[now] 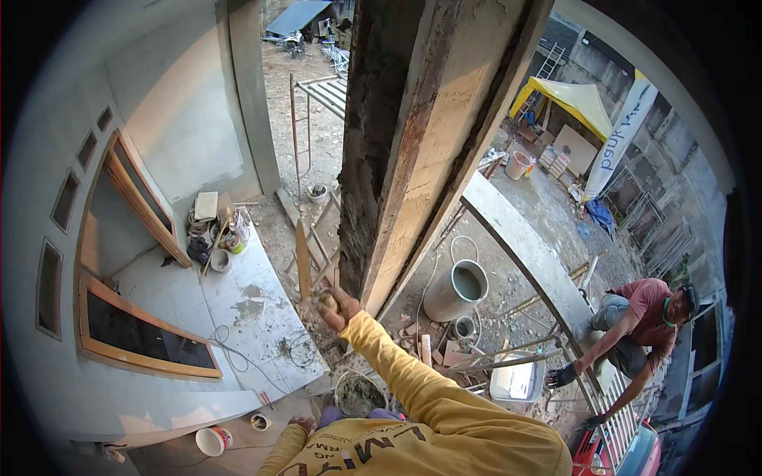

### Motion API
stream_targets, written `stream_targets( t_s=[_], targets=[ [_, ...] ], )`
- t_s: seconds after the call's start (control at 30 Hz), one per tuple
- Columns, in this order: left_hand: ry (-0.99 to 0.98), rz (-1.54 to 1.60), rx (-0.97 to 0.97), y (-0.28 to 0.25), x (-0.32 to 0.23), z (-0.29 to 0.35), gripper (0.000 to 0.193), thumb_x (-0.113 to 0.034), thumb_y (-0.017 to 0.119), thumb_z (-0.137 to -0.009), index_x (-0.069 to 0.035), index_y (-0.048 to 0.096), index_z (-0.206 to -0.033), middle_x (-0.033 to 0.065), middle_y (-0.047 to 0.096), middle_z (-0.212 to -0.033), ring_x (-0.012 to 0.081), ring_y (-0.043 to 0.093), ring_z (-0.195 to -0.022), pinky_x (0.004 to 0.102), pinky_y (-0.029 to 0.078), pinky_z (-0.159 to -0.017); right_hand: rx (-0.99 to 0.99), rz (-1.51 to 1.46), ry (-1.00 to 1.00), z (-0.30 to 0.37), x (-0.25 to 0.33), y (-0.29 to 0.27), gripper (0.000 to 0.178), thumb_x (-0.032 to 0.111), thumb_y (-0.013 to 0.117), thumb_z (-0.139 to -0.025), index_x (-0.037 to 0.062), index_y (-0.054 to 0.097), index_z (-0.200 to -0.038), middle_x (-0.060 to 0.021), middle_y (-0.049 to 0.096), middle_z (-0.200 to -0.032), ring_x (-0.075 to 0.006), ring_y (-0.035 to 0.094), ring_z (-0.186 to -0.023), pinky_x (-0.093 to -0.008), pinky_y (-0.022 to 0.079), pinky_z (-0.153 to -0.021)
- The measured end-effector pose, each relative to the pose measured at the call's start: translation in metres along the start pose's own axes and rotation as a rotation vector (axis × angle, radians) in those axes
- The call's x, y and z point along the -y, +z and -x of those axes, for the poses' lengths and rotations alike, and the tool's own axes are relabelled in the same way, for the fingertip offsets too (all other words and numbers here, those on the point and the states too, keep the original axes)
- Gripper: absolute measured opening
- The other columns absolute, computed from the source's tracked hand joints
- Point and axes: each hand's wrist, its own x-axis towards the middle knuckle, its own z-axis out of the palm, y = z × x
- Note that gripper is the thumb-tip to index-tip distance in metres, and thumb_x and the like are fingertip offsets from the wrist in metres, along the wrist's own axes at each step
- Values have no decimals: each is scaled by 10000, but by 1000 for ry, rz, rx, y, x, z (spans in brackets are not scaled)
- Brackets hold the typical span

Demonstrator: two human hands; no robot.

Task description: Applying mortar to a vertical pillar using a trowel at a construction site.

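My right hand (339, 309) is closed around the handle of what looks like a trowel, whose narrow, pointed, brownish blade (302, 260) stands upright. The hand is just left of the base of a tall column (425, 151), with rough grey mortar on its left face and a wooden board on its front. My left hand (303, 424) is low, close to my body, and partly hidden by the yellow sleeve; its grip is unclear. Just right of it, a bucket (384, 382) holding grey mortar stands in front of me.
A narrow plank (524, 246) runs along the right. There a co-worker (651, 321) in a red shirt and dark gloves leans over scaffolding. Below are a large grey water drum (439, 300) and broken bricks. At left are a tiled floor (262, 317), a loose cable and a white bucket (210, 442).
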Motion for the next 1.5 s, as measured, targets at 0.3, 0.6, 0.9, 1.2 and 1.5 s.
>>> stream_targets(
  t_s=[0.3, 0.6, 0.9, 1.2, 1.5],
  targets=[
    [477, -772, 139, 6, 59, -83, 592, -376, 642, -777, -16, 504, -1226, 168, 617, -1092, 260, 618, -917, 368, 480, -794, 133, 238, 375, 94, 18, 18, 455, 391, 530, -857, 25, 507, -1125, -229, 609, -954, -378, 601, -891, -413, 466, -781],
    [615, -858, 83, 7, 37, -82, 543, -388, 606, -796, -71, 510, -1226, 149, 592, -1123, 268, 599, -928, 398, 473, -792, -263, -64, -65, -22, 128, -31, 416, 195, 657, -812, -26, 402, -1058, -136, 532, -711, -229, 596, -660, -379, 474, -596],
    [486, -882, 284, 11, 36, -89, 530, -318, 613, -799, -131, 454, -1269, 117, 516, -1273, 268, 532, -1127, 428, 430, -917, -607, 168, -142, -129, 175, -47, 349, 303, 594, -851, -4, 462, -951, -222, 579, -767, -354, 580, -683, -392, 466, -621],
    [585, -1349, 159, -8, 79, -81, 534, -333, 607, -809, -153, 448, -1285, 96, 495, -1303, 256, 508, -1147, 469, 408, -939, -717, 165, -133, -99, 129, -34, 338, 292, 601, -851, -11, 472, -926, -245, 559, -773, -399, 554, -685, -424, 446, -623],
    [557, -1302, 155, -13, 101, -72, 534, -346, 601, -812, -151, 449, -1286, 92, 489, -1310, 254, 499, -1157, 468, 404, -944, -774, 167, -68, -76, 107, -25, 326, 253, 604, -854, -22, 487, -984, -228, 584, -864, -350, 577, -768, -377, 464, -700]
  ],
)
